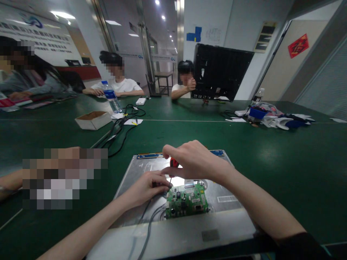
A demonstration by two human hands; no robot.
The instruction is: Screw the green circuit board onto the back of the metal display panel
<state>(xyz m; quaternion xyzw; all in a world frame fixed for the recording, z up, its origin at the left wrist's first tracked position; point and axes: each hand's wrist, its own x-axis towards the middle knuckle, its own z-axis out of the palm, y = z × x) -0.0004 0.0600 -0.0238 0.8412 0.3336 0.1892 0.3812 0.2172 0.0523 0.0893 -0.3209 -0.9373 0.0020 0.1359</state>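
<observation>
My right hand [191,160] is closed around the red and black handle of a screwdriver [174,163]. Its thin shaft points down at the upper left corner of a green circuit board [187,198]. At that same corner the fingers of my left hand [153,184] are pinched together beside the screwdriver's tip; what they grip is too small to make out. The board lies on the silver metal back of a display panel [230,225], flat on the table in front of me. Grey cables [150,231] run from the board's left side towards me.
On the green table [271,159] are an open cardboard box [93,121], black cables [127,119], a water bottle [111,97] and a pile of gloves and cloth [284,117]. Across it, one person steadies a black monitor housing [221,72]. Another person's forearm [12,178] reaches in at left.
</observation>
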